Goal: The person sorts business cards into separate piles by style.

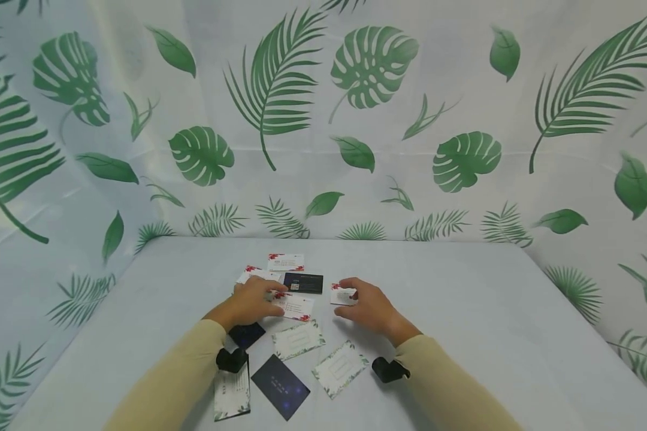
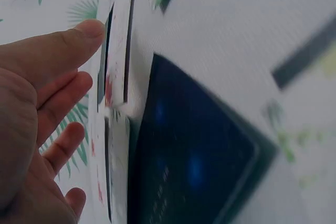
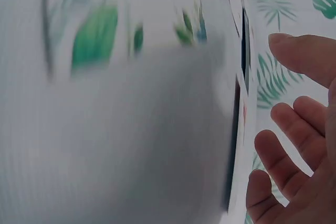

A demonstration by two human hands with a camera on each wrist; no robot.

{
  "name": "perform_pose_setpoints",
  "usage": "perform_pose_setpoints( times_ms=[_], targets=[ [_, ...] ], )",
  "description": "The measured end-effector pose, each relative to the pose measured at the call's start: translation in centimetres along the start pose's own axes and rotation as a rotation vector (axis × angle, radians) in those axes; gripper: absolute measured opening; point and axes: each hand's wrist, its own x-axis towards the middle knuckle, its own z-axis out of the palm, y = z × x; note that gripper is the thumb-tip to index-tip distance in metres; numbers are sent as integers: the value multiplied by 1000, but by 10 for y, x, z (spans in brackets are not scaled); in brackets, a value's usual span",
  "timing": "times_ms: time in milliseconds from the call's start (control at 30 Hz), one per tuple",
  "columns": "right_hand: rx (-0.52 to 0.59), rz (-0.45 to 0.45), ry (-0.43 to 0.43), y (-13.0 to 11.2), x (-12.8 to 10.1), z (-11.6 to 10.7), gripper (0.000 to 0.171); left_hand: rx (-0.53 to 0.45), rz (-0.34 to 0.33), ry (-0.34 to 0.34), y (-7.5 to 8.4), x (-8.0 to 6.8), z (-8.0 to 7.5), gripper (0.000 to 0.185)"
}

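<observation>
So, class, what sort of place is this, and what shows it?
Perhaps a screened-off filming corner: a white, green-leaf-printed backdrop hangs behind and beside a flat white tabletop, and a small black device sits at each wrist.

Soft light, faint shadows; leaf-print card [image 3: 152, 14] blurry in R wrist cam.

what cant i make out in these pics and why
Head view: fine print on the red-cornered card by the left hand, too small to read.
Head view: right end of the white card, hidden by the right hand.
Head view: part of the dark blue card, hidden by the left arm.
Right wrist view: leaf-print card, blurred, cut off by the top edge.
</observation>
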Motion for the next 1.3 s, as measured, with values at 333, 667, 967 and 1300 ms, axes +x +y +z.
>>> perform_pose_setpoints(
  times_ms=[333, 667, 967, 1300],
  targets=[
    [-91, -82, -85, -21, 9, 27, 57, 49, -12, -21, -9, 1, -2, 53],
    [-222, -89, -114, -37, 12, 39, 58, 67, -35, -42, -11, 3, 0, 54],
    [-229, -94, -123, -40, 13, 39, 57, 63, -30, -26, -13, 3, -1, 48],
    [-214, -89, -135, -40, 14, 42, 60, 63, -30, -21, -18, 1, -3, 45]
  ],
)
